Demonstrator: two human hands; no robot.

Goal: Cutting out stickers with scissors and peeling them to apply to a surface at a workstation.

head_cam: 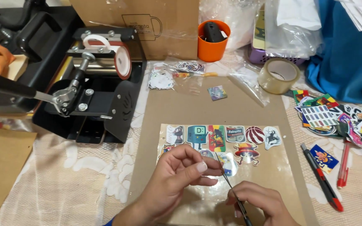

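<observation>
Both hands are seen low in the head view, above a clear plastic sheet that lies on a brown cardboard mat. Slim tweezers are gripped by the right hand, with the tips angled up toward the left hand. The fingers of the left hand are curled and pinched together at the thumb, just beside the tweezer tips; whether something small is held between them cannot be told. A row of 6 stickers is laid across the top of the sheet, and more stickers are placed below it, partly hidden by the left hand.

Beyond the sheet, a small square sticker is seen alone on the mat. A black mug press is set at the left of the bench, with a cardboard box behind it. An orange cup is placed beside the box, and a roll of clear tape is found further right. A heap of loose stickers is spread at the right edge, near a red and black utility knife and a red pen. A lace cloth is spread over the bench.
</observation>
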